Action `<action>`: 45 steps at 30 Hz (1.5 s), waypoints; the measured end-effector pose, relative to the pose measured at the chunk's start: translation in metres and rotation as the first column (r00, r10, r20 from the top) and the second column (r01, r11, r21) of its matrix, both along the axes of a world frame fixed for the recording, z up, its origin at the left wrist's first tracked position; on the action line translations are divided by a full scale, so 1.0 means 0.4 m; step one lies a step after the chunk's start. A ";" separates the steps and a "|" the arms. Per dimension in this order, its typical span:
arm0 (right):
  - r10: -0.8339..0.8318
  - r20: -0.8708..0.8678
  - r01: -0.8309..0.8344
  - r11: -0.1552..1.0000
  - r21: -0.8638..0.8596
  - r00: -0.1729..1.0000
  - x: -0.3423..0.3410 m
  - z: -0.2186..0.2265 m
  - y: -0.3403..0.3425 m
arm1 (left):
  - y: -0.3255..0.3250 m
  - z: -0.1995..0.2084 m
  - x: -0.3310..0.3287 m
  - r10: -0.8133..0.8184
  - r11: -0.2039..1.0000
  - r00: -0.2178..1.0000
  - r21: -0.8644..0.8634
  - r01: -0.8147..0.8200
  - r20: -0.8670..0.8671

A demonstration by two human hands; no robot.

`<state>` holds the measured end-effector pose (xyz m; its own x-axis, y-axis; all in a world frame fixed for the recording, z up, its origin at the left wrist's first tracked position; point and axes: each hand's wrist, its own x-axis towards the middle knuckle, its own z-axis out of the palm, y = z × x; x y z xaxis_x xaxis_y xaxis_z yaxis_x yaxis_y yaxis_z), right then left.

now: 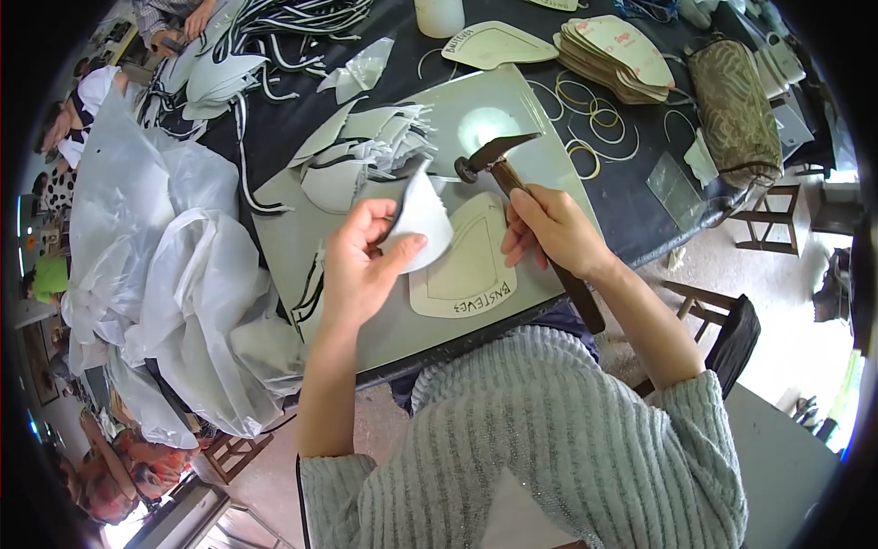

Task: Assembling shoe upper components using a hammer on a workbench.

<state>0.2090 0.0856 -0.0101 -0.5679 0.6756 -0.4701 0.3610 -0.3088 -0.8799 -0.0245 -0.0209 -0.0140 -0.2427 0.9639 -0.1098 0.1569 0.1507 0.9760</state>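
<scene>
Between the thumb and fingers of my left hand (361,261) is a curved white shoe upper piece (421,224) with a dark edge, raised above the board. My right hand (556,231) grips the wooden handle of a hammer (501,163), its dark metal head pointing away from me. Below my hands a cream pattern template (457,297) with an inner outline and handwriting lies on the grey-green board (384,339). Beyond my left hand sits a loose pile of similar white pieces (334,178) with dark edging.
Clear plastic bags (183,302) bulge at the left. Black-and-white strips (274,37) heap at the far left, near a co-worker's hand (198,18). Stacked templates (613,59), yellow and white rings (604,119) and a patterned roll (736,110) lie at the right. A stool (773,220) stands beyond the table.
</scene>
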 end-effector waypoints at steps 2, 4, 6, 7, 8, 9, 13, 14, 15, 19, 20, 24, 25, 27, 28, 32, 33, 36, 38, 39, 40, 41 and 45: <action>-0.036 0.002 0.036 0.999 -0.030 0.999 -0.005 -0.001 0.003 | 0.001 -0.017 0.014 -0.027 1.000 0.999 0.000 0.027 0.020; -0.032 -0.006 0.032 0.999 -0.041 0.999 0.002 -0.011 0.003 | 0.009 -0.038 -0.001 0.100 0.986 0.935 0.159 -0.048 -0.341; -0.027 -0.019 0.026 0.999 -0.047 0.999 0.004 -0.014 0.005 | 0.022 -0.016 -0.025 0.098 0.979 0.992 0.188 -0.081 -0.085; -0.035 0.004 0.035 0.998 -0.046 0.999 0.007 -0.014 0.006 | 0.033 -0.002 -0.041 0.112 0.980 0.992 0.173 -0.100 -0.065; -0.036 0.023 0.037 0.998 -0.044 0.999 0.006 -0.011 0.003 | 0.038 0.011 -0.066 0.134 0.979 0.990 0.158 -0.125 -0.049; -0.032 0.015 0.032 0.999 -0.042 0.999 0.005 -0.009 0.002 | 0.051 0.015 -0.083 0.145 0.979 0.989 0.139 -0.148 0.035; -0.049 0.022 0.050 0.998 -0.041 0.999 -0.001 -0.007 -0.003 | 0.092 0.035 -0.088 0.064 0.994 0.926 0.055 -0.091 0.372; -0.045 0.023 0.046 0.998 -0.031 0.999 -0.001 -0.007 -0.005 | 0.100 0.045 -0.076 0.032 0.998 0.855 0.033 -0.058 0.517; -0.044 0.023 0.044 0.999 -0.030 0.999 -0.003 -0.007 -0.008 | 0.100 0.006 -0.096 -0.013 0.999 0.855 0.033 -0.005 0.519; -0.064 0.018 0.064 0.997 -0.039 0.998 -0.003 -0.011 -0.007 | 0.102 0.031 -0.066 -0.062 0.998 0.829 0.042 0.047 0.556; -0.067 0.021 0.068 0.997 -0.034 0.998 -0.001 -0.011 -0.007 | 0.092 0.028 -0.068 -0.063 0.998 0.828 0.043 0.047 0.557; -0.080 0.015 0.081 0.995 -0.053 0.997 0.003 -0.017 -0.009 | 0.048 0.048 -0.011 -0.233 0.972 0.926 0.047 0.230 0.298; -0.072 0.007 0.072 0.997 -0.039 0.997 0.001 -0.008 -0.009 | 0.029 0.045 0.019 -0.211 0.975 0.945 -0.015 0.221 0.250; -0.071 0.006 0.071 0.997 -0.038 0.997 -0.008 -0.009 -0.010 | 0.005 0.018 0.062 -0.175 0.977 0.979 -0.107 0.186 0.101; -0.072 0.007 0.072 0.997 -0.031 0.997 -0.007 -0.009 -0.009 | 0.001 0.007 0.083 -0.164 0.978 0.987 -0.130 0.162 -0.002; -0.059 0.026 0.059 0.998 0.000 0.998 -0.009 0.000 -0.006 | -0.029 -0.024 0.142 0.000 0.998 0.972 -0.053 -0.012 -0.236; -0.063 0.030 0.064 0.998 -0.005 0.998 -0.006 -0.001 -0.006 | -0.040 -0.038 0.145 -0.010 0.999 0.966 -0.045 -0.002 -0.259; -0.061 0.049 0.061 0.998 -0.006 0.997 -0.005 -0.007 -0.004 | -0.045 -0.017 0.157 0.013 0.992 0.994 -0.120 -0.026 -0.112; -0.060 0.059 0.060 0.998 -0.002 0.996 -0.006 -0.001 -0.004 | -0.048 -0.020 0.155 0.003 0.993 0.992 -0.116 -0.018 -0.129; -0.060 0.060 0.060 0.998 -0.004 0.996 -0.006 -0.002 -0.005 | -0.049 -0.021 0.153 -0.008 0.994 0.989 -0.107 -0.008 -0.146; -0.060 0.057 0.060 0.998 0.002 0.997 -0.006 -0.006 -0.006 | -0.050 -0.019 0.153 -0.009 0.994 0.989 -0.108 -0.007 -0.146; -0.060 0.053 0.060 0.998 0.008 0.997 -0.006 -0.007 -0.007 | -0.051 -0.014 0.152 -0.012 0.991 0.994 -0.137 -0.002 -0.107; -0.062 0.054 0.060 0.998 0.022 0.997 -0.007 -0.007 -0.010 | -0.052 -0.005 0.158 -0.015 0.988 0.994 -0.155 -0.002 -0.110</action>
